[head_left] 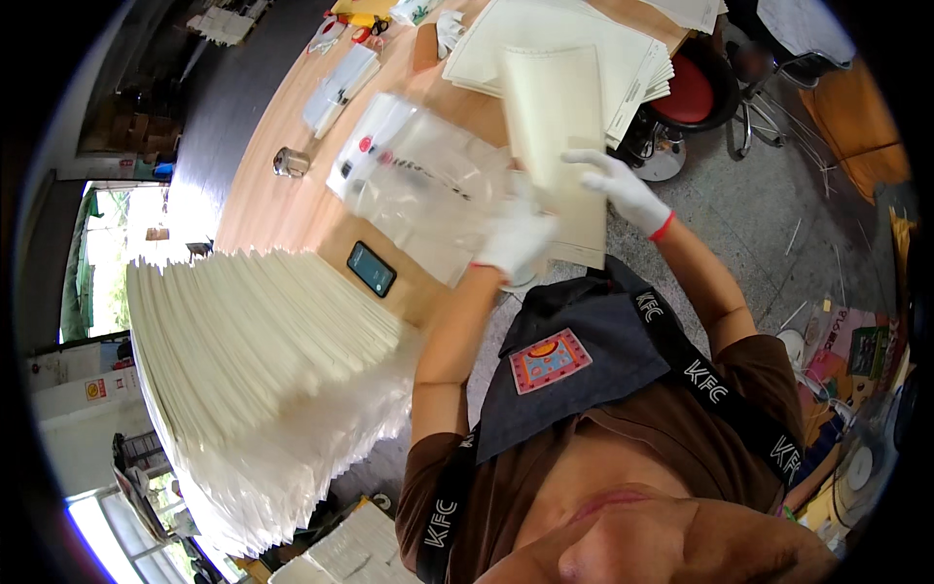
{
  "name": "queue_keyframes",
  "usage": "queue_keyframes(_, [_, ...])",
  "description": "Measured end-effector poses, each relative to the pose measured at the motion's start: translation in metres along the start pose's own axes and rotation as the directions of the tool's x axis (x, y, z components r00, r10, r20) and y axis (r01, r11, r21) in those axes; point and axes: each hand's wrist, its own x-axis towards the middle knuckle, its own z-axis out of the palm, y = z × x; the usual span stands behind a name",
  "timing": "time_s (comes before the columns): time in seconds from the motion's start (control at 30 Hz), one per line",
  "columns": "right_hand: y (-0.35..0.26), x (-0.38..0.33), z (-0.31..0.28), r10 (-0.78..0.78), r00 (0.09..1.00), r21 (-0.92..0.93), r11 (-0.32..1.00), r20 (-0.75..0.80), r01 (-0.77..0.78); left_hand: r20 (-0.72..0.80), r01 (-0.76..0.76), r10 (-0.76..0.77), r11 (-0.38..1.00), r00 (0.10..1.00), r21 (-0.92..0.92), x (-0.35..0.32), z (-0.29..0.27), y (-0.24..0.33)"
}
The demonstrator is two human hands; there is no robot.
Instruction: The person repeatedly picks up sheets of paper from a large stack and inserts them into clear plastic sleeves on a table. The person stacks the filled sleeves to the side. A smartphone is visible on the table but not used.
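From left I log a fanned stack of cream sheets (253, 331), phone (371, 268), left hand (516, 238) clamped on a clear bag (428, 185), right hand (623, 185) pinching a cream sheet (559, 117) above the table (282, 209); judged mid-bagging, mouth alignment comes next.

Phone (372, 268) on table (292, 209); fanned sheet stack (253, 360) left of it, paper stack (564, 44) behind.
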Motion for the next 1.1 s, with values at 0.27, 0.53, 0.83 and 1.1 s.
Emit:
queue_keyframes(0.27, [-0.04, -0.005, 0.002, -0.145, 0.986, -0.794, 0.607, -0.087, 0.02, -0.236, -0.119, -0.039, 0.778, 0.971, -0.617, -0.004, 0.008, -0.019])
queue_keyframes(0.53, [-0.09, 0.003, 0.041, 0.097, 0.798, -0.779, -0.179, 0.594, 0.602, -0.475, -0.39, -0.136, 0.402, 0.87, -0.829, -0.089, -0.082, -0.053])
queue_keyframes(0.83, [-0.039, 0.048, 0.067, 0.505, 0.749, -0.197, 0.861, 0.429, -0.469, -0.632, -0.591, 0.341, 0.772, 0.696, -0.234, -0.122, 0.095, -0.077])
queue_keyframes(1.1, [0.006, 0.074, 0.145, 0.086, 0.91, -0.912, 0.109, 0.406, 0.396, -0.71, -0.423, 0.495, 0.856, 0.501, 0.298, -0.039, -0.013, 0.005])
